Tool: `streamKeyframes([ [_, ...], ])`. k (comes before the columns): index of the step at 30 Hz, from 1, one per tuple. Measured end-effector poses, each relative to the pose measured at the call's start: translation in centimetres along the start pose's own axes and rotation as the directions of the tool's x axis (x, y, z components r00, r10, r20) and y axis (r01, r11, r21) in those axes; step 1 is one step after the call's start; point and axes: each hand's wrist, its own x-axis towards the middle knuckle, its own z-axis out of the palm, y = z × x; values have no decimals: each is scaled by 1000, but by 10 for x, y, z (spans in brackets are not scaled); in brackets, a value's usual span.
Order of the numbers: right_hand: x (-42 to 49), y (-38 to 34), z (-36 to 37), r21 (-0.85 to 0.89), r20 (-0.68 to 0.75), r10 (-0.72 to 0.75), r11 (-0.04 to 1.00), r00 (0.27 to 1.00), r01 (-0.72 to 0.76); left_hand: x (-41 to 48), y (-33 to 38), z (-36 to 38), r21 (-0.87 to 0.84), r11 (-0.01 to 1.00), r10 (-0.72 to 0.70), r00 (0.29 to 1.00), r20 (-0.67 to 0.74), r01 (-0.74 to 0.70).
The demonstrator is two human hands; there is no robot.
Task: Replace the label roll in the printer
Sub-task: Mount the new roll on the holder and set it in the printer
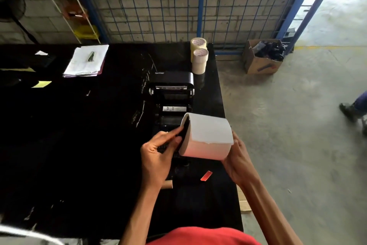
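Note:
A fat white label roll (208,135) is held in the air just in front of the black printer (172,94), whose lid stands open. My right hand (236,157) cups the roll's right end. My left hand (158,155) presses a black holder piece (184,131) against the roll's left end. An empty brown cardboard core (167,184) lies on the black table (79,145) under my left wrist.
Two rolls of packing tape (199,56) stand behind the printer. A stack of papers (85,60) lies at the back left. A small red object (206,175) rests near the table's right edge. A cardboard box (262,58) sits on the concrete floor to the right.

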Motion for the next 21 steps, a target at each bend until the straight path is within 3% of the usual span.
streamKeyframes([
  [5, 16, -44, 25, -91, 71, -125, 987, 990, 131, 35, 19, -14, -247, 961, -138, 990, -39, 124],
  [13, 45, -47, 44, -236, 180, -225, 935, 958, 264, 65, 7, -37, -203, 965, -179, 983, -35, 168],
  [21, 91, -39, 43, -513, 331, -272, 752, 904, 414, 104, -26, -64, -214, 959, -197, 980, -24, 187],
])
